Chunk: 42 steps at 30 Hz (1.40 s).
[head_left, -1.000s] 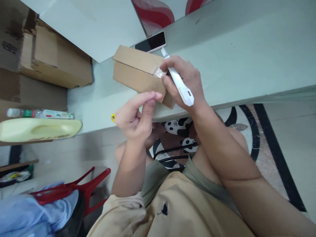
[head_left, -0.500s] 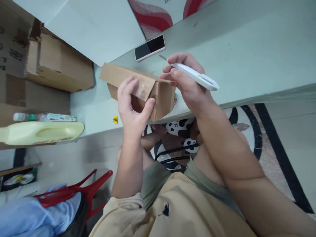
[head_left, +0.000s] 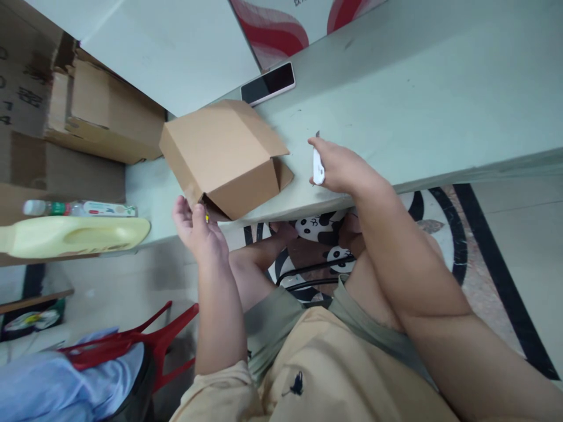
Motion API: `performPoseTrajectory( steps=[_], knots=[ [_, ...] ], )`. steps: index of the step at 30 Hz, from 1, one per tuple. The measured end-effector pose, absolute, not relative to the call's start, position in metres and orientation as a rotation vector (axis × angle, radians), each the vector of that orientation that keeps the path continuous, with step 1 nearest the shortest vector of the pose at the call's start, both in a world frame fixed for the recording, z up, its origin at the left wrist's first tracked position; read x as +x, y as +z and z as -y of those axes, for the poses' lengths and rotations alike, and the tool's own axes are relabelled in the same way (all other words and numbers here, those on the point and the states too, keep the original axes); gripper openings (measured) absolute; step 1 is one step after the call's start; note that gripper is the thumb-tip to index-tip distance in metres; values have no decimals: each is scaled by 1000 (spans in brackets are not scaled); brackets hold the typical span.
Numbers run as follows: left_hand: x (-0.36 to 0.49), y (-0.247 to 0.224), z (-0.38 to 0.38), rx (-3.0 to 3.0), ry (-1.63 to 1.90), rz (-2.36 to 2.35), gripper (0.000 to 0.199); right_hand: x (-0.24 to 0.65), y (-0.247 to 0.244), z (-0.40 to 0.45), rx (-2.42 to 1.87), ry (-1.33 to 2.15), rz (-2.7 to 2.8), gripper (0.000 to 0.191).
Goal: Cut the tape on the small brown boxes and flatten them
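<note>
A brown cardboard box [head_left: 220, 140] sits on the table near its front edge, with a flap standing out at its right end. My left hand [head_left: 202, 231] is at the box's near left corner, thumb and fingers on either side of its edge. A small yellow item [head_left: 206, 217] shows partly beside the left thumb. To the right of the box, my right hand [head_left: 336, 167] is closed round a white utility knife [head_left: 318, 167]. The knife's short metal blade points away from me, apart from the box.
A phone [head_left: 269, 83] lies behind the box, against a large white carton [head_left: 176, 53]. Left are more cardboard boxes [head_left: 114, 111], a plastic bottle [head_left: 101, 209] and a pale yellow jug [head_left: 83, 237]. A red chair [head_left: 171, 334] stands lower left.
The box has been turned, and its broad plain face now shows upward. My left hand moved left and down to its corner. The right hand drew away, and the knife swung round.
</note>
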<state>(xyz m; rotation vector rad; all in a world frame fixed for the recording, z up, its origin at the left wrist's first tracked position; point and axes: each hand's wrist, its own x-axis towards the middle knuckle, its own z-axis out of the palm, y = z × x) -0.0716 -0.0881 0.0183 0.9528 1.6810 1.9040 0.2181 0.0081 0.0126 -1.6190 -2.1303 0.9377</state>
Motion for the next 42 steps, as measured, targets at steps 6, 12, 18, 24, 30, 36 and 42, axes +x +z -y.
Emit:
performPoseTrajectory(
  steps=[6, 12, 18, 24, 30, 36, 42],
  knots=[
    [-92, 2, 83, 659, 1824, -1639, 49, 215, 20, -5, -1729, 997, 2264, 82],
    [-96, -3, 73, 766, 1967, -1538, 49, 213, 13, -10, -1849, 876, 2110, 71],
    [-91, 12, 68, 628, 1947, -1463, 42, 201, 10, -7, -1701, 800, 2131, 55],
    [-78, 22, 70, 589, 1838, -1426, 59, 165, 7, 0, -1295, 871, 2257, 50],
    [-76, 24, 75, 647, 1793, -1375, 62, 156, 5, -6, -1222, 927, 2160, 46],
    [-84, 17, 78, 784, 1776, -1449, 64, 158, 11, -4, -1232, 1031, 2087, 42],
    [-87, 13, 76, 770, 1761, -1554, 60, 162, 16, 2, -1340, 957, 1870, 65]
  ],
)
